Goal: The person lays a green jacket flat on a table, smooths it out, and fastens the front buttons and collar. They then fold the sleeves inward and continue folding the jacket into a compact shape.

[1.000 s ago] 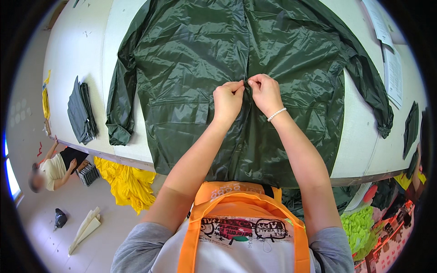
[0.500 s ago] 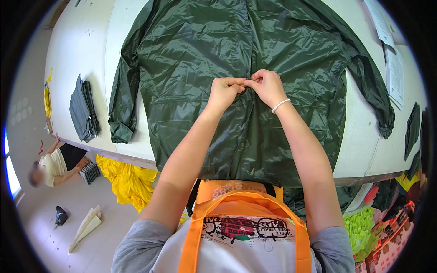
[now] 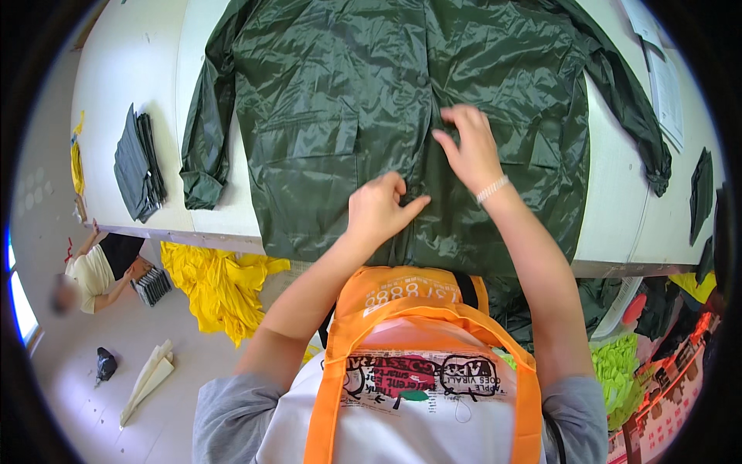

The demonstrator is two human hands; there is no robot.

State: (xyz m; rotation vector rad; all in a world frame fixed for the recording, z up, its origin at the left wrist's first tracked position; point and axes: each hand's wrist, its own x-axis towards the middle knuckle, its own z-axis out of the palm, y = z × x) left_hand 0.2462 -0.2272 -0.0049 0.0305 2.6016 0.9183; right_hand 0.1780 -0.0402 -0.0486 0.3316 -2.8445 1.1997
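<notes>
A dark green rain jacket (image 3: 332, 100) lies spread flat on a white table (image 3: 131, 69), front up, sleeves out to both sides. My left hand (image 3: 379, 210) rests on the jacket's centre front near the hem, fingers curled and pinching the closure strip. My right hand (image 3: 468, 147), with a white bracelet at the wrist, sits higher on the same strip, fingers bent and pressing the fabric. The two hands are apart along the front seam. An orange apron (image 3: 417, 309) hangs over my chest.
A folded dark grey stack (image 3: 137, 166) lies at the table's left edge. Papers (image 3: 665, 85) and a dark piece (image 3: 699, 189) lie at the right. Yellow fabric (image 3: 212, 282) is heaped on the floor below; a person (image 3: 93, 271) sits there at the left.
My hands, pinched together on the front seam before, have separated: the left slid down toward the hem, the right stayed higher. The view has shifted slightly.
</notes>
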